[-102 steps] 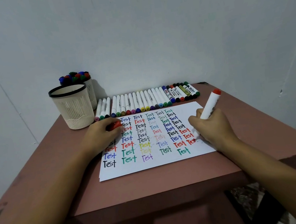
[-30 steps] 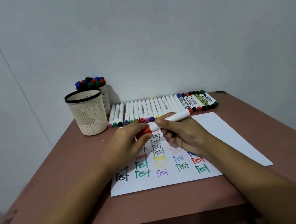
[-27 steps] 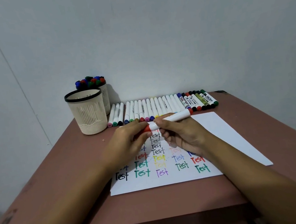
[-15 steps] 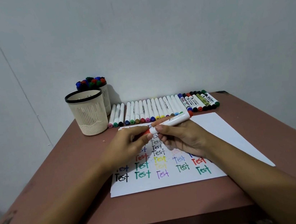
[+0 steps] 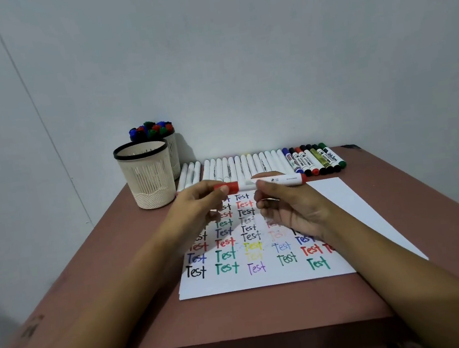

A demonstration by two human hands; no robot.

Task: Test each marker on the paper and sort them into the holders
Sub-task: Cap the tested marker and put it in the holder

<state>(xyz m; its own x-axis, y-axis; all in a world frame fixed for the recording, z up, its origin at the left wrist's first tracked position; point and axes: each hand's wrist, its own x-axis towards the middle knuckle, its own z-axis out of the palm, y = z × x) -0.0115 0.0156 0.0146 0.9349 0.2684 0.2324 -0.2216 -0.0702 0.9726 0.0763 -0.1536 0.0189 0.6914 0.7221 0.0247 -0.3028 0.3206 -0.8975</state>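
Observation:
A red marker (image 5: pixel 270 182) with a white barrel lies level between both hands above the paper (image 5: pixel 340 203). My left hand (image 5: pixel 198 210) pinches its red cap end. My right hand (image 5: pixel 291 209) grips the barrel. The paper carries several rows of the word "Test" in many colours. Behind it a row of markers (image 5: pixel 250 165) lies along the wall. A cream holder (image 5: pixel 147 178) with a black rim stands at the back left, its inside hidden. A second holder (image 5: pixel 173 152) behind it is packed with several markers.
The brown table (image 5: pixel 255 310) stands in a corner, with the wall right behind the marker row and at the left. Its front edge is close to me and its right edge runs past the paper. A black item (image 5: pixel 350 147) sits at the far right corner.
Earlier my right hand wrote on the paper with the marker while my left held the cap. Both hands have since come together, the cap is on, and the marker has tipped level.

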